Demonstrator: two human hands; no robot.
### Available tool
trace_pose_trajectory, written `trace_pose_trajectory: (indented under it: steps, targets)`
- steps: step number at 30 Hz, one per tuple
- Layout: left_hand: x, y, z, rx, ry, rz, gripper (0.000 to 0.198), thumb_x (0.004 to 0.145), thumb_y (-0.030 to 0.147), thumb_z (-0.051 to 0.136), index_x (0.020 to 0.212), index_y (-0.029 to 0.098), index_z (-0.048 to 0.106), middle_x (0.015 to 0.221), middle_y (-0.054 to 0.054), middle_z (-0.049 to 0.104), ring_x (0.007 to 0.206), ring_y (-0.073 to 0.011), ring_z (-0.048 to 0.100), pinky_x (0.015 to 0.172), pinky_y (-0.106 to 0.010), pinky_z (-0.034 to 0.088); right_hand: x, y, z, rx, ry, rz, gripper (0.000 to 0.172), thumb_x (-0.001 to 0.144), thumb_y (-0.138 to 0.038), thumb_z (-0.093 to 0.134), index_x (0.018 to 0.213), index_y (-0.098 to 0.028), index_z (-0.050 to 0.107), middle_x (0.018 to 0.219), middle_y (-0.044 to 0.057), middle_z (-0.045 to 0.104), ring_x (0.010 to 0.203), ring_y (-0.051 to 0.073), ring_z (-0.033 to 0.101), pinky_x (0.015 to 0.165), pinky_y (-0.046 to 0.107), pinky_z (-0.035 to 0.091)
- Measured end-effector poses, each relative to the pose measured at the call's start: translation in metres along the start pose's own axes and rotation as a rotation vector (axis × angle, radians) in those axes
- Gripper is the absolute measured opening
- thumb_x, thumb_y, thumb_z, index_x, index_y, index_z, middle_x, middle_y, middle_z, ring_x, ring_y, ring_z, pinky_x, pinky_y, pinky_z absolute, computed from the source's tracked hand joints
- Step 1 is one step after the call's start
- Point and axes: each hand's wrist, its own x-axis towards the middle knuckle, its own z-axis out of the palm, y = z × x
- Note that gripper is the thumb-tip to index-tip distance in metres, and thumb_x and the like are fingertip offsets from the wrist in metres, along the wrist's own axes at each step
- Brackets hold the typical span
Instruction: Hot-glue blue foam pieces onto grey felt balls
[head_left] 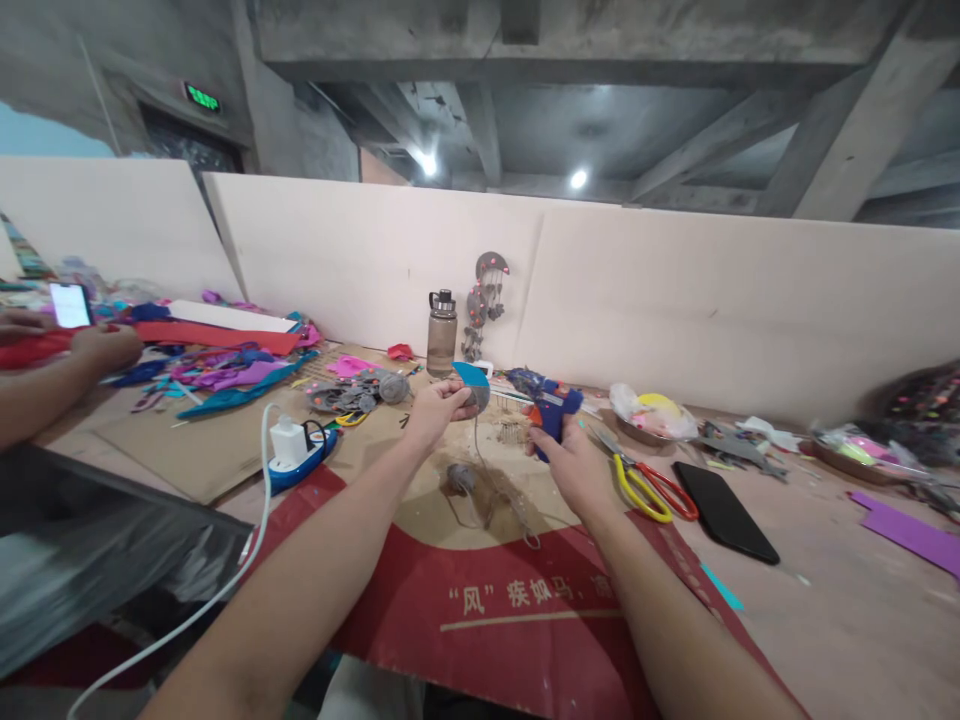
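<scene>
Between its thumb and fingers, my left hand [435, 414] pinches a grey rounded piece [479, 398] with a pointed blue felt piece [471, 374] at its top. A strand of grey yarn [480, 445] hangs from it toward a small grey yarn ball [459, 477] on the board below. My right hand [576, 465] is wrapped round a blue glue gun [553, 410], whose nozzle end is hard to make out. Just right of that hand lie scissors [654, 487] with one yellow and one red handle.
A black phone [726, 511] lies at right. A water bottle [442, 335] stands before the white partition [360, 250], beside a grey hanging ornament [487, 300]. A blue-and-white power strip [300, 455] with a white cable sits left. Another person's hands [105, 350] handle red cloth at far left.
</scene>
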Motion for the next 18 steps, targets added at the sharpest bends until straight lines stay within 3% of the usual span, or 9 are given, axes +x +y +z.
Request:
trace_pose_trajectory:
  steps: [5, 10, 18]
  targets:
    - [-0.001, -0.002, 0.004, 0.044, 0.010, -0.007, 0.031, 0.053, 0.032, 0.081, 0.067, 0.012, 0.063, 0.070, -0.001, 0.063, 0.066, -0.0127, 0.060, 0.075, -0.034, 0.055, -0.007, 0.000, 0.013, 0.074, -0.123, -0.038, 0.025, 0.081, -0.036, 0.047, 0.096, -0.019, 0.055, 0.078, 0.001, 0.059, 0.058, 0.013, 0.050, 0.058, 0.026, 0.043]
    - [0.001, -0.006, 0.003, 0.064, -0.005, 0.013, 0.030, 0.053, 0.033, 0.081, 0.067, 0.012, 0.064, 0.070, -0.001, 0.063, 0.067, -0.0133, 0.060, 0.074, -0.034, 0.055, -0.005, 0.013, 0.018, 0.040, -0.125, -0.095, 0.023, 0.083, -0.035, 0.046, 0.096, -0.018, 0.054, 0.085, 0.004, 0.060, 0.066, 0.014, 0.052, 0.061, 0.026, 0.042]
    - [0.000, -0.008, 0.003, 0.090, -0.021, 0.015, 0.029, 0.056, 0.034, 0.079, 0.071, 0.012, 0.067, 0.072, -0.002, 0.065, 0.066, -0.0133, 0.061, 0.075, -0.034, 0.055, -0.006, 0.009, 0.018, -0.013, -0.083, -0.089, 0.026, 0.082, -0.039, 0.048, 0.095, -0.018, 0.056, 0.079, 0.005, 0.061, 0.067, 0.017, 0.053, 0.060, 0.028, 0.043]
